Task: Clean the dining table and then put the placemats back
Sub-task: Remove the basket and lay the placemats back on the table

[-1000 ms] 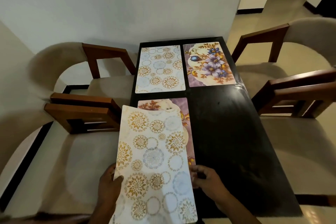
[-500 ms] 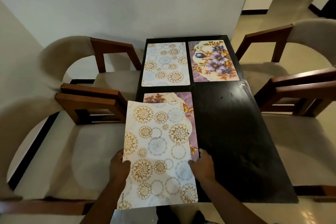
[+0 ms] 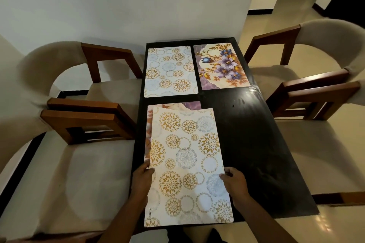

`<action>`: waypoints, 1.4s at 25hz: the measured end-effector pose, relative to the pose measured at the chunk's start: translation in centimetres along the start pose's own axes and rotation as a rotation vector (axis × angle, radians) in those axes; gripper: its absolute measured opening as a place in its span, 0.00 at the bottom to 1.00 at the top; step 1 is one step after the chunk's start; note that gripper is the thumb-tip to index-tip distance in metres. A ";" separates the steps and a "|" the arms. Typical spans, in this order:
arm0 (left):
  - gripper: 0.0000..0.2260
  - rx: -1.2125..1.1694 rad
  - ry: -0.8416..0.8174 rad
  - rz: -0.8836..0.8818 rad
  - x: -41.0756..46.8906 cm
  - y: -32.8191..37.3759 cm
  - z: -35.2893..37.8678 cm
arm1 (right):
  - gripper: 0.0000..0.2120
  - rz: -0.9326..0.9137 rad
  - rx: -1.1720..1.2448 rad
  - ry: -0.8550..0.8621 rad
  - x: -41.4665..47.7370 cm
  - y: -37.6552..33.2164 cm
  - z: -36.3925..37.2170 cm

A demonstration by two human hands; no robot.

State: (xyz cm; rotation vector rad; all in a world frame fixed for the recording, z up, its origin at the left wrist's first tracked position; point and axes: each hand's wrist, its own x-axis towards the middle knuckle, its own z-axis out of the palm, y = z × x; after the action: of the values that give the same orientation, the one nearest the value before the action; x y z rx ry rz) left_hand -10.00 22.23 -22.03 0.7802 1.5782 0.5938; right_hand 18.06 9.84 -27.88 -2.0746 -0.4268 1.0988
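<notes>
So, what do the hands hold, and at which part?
Both hold the circle-patterned placemat: left hand at its left long edge, right hand at its right long edge.

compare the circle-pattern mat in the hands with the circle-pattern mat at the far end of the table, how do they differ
The held mat is gripped by the left hand and right hand; the far mat is untouched. The held mat overlaps a floral mat; the far mat lies directly on the table. The held mat sits skewed; the far mat sits square. Both share gold and blue circles.
</notes>
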 end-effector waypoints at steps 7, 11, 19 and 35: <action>0.09 0.311 0.150 0.177 -0.1 0.6 1.0 | 0.07 0.012 0.038 0.154 2.8 -0.6 -6.3; 0.31 0.632 0.154 0.073 1.2 0.4 1.2 | 0.10 0.042 0.002 0.278 5.2 -0.8 -11.5; 0.41 0.671 0.212 -0.100 1.0 0.9 3.6 | 0.13 0.078 0.010 0.440 9.1 0.7 -17.6; 0.10 0.610 0.018 0.176 -5.8 -2.6 21.1 | 0.09 0.064 0.122 0.254 15.0 1.1 -22.6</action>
State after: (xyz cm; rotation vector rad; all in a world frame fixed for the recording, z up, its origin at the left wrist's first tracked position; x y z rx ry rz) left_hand 10.78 14.94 -23.47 1.3803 1.7376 0.2328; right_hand 45.03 7.57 -29.08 -2.0960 -0.1651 0.8601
